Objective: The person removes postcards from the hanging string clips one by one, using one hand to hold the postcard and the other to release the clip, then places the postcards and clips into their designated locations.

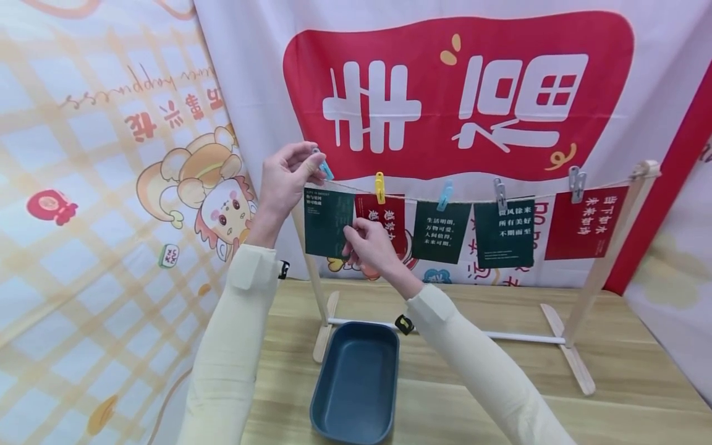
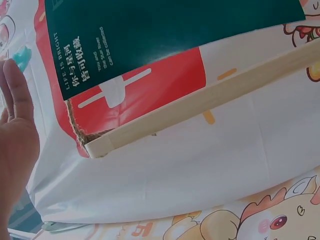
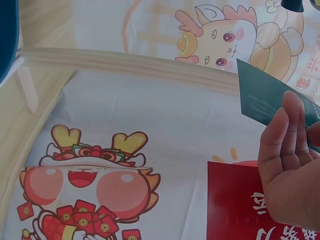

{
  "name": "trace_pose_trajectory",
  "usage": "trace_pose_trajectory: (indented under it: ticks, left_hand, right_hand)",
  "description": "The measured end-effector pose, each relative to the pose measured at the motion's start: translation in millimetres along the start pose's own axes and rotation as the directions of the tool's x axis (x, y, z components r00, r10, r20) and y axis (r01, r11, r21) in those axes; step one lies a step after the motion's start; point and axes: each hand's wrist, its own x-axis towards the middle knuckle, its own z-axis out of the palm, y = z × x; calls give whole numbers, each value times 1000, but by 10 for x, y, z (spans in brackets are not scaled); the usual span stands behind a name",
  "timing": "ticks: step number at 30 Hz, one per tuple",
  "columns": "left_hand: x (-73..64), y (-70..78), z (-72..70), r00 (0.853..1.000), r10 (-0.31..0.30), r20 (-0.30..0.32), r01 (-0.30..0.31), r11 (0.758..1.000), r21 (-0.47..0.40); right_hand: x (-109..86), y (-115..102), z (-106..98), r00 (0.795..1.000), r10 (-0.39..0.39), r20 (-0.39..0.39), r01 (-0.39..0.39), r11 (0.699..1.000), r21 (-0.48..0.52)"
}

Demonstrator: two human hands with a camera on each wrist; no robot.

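My left hand (image 1: 286, 182) pinches a light blue clothespin (image 1: 324, 167) at the left end of the twine (image 1: 356, 187). Just below that clothespin is a dark green card (image 1: 327, 222) with white print, its top edge close to the twine. The right hand (image 1: 374, 246) holds this card by its lower right edge, between thumb and fingers. In the left wrist view the card (image 2: 165, 35) spans the top, and the clothespin (image 2: 22, 58) shows at the fingertips. The right wrist view has the card (image 3: 257, 92) slanting behind the right fingers (image 3: 277, 135).
Right of the hands hang a red card (image 1: 395, 213), two green cards and another red card (image 1: 575, 228), held by yellow, blue and grey clothespins. A wooden stand (image 1: 592, 284) carries the twine. A dark blue tray (image 1: 316, 402) sits on the table before it.
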Motion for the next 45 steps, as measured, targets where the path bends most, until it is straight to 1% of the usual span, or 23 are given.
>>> trace_pose_trajectory:
  ticks: [3, 5, 9, 15, 17, 22, 24, 27, 32, 38, 41, 45]
  left_hand:
    - [27, -136, -31, 1000, -5, 1, 5, 999, -43]
    - [30, -222, -53, 1000, 3, 8, -3, 999, -47]
    - [-11, -319, -102, 999, 20, 32, -19, 999, -49]
    - [-108, -328, -190, 996, 16, 84, -12, 999, -38]
    - [-128, -326, -214, 995, 16, 97, -11, 998, -60]
    - [-189, -347, -248, 989, 49, 143, -34, 994, -106]
    - [-231, -367, -257, 985, 54, 166, -41, 996, -78]
    - [-300, -400, -275, 978, 45, 202, -38, 998, -40]
    - [-406, -458, -304, 966, 16, 259, -13, 1000, -14]
    - [-520, -524, -311, 959, -10, 283, -1, 999, 38]
    - [-577, -557, -310, 956, -34, 290, 16, 998, 67]
    - [-662, -592, -298, 950, -76, 302, 52, 995, 85]
  right_hand:
    - [-21, 16, -3, 1000, 7, 5, -7, 1000, -9]
    - [-36, 29, -6, 1000, 12, 9, -12, 1000, -14]
    - [-79, 66, -26, 1000, 22, 7, -21, 999, -26]
    - [-169, 143, -88, 999, 36, 5, -35, 998, -55]
    - [-199, 166, -112, 999, 42, 9, -42, 997, -58]
    - [-282, 212, -174, 998, 53, 15, -52, 997, -55]
    - [-325, 232, -199, 998, 60, 17, -59, 997, -49]
    - [-395, 265, -237, 998, 63, 19, -62, 997, -44]
    - [-526, 326, -307, 997, 68, 21, -67, 996, -58]
    - [-665, 406, -418, 996, 87, 24, -86, 995, -51]
    - [-732, 436, -480, 997, 73, 18, -72, 996, -52]
    - [-817, 487, -570, 999, 49, 0, -48, 997, -58]
